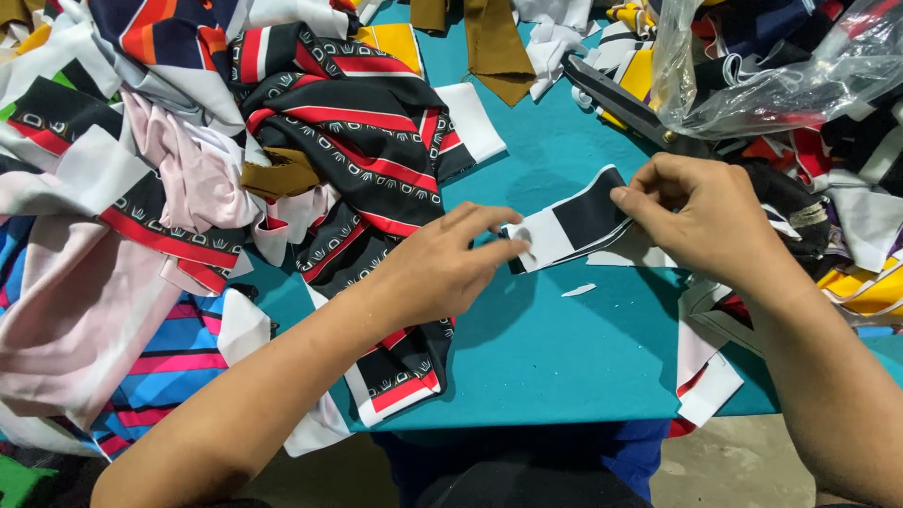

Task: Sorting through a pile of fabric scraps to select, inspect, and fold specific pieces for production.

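two hands work at the middle of the frame over a teal table (555, 348). the left hand (442, 263) pinches the white end of one small black-and-white strip (576, 224), and the right hand (701, 221) pinches its black upper right end, so the strip hangs stretched between them just above the table. one tiny white scrap (578, 290) lies just below the strip. one pair of scissors (625, 105) lies at upper right, its pivot end under a clear plastic bag (771, 75). a black-and-red patterned cloth (367, 141) spreads from upper centre down under the left wrist. a pink cloth (75, 310) lies at left, a brown strip (494, 47) at top, and mixed offcuts crowd the right edge.
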